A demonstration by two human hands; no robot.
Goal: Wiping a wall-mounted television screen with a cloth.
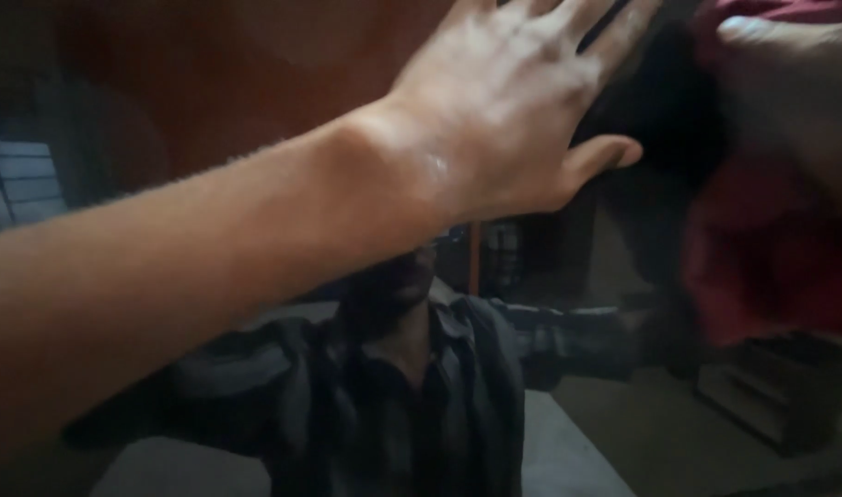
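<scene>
left hand (508, 101): raised flat toward a glossy reflective surface (255, 83), back of the hand shown to the camera; the fingers are spread, the thumb is stretched out to the right, and nothing is held in it.
right hand (794, 83): seen blurred at the upper right edge, bunched against a red cloth (761, 258); the fingers appear pressed into the cloth, though the exact grip cannot be told.
red cloth: held high at the right, against or just in front of the reflective surface, hanging down below the right hand.
reflective surface: a dark, reddish-brown panel in which a person in a dark collared shirt (412, 396) is mirrored, both arms raised.
risk: smears could be left on the gloss by the bare left palm if it is pressed there; the cloth could slip from the right hand if it is only loosely gathered.
containers: none are clearly shown; a pale slatted thing (16, 179) at the left edge is too dim for any contents to be told.
</scene>
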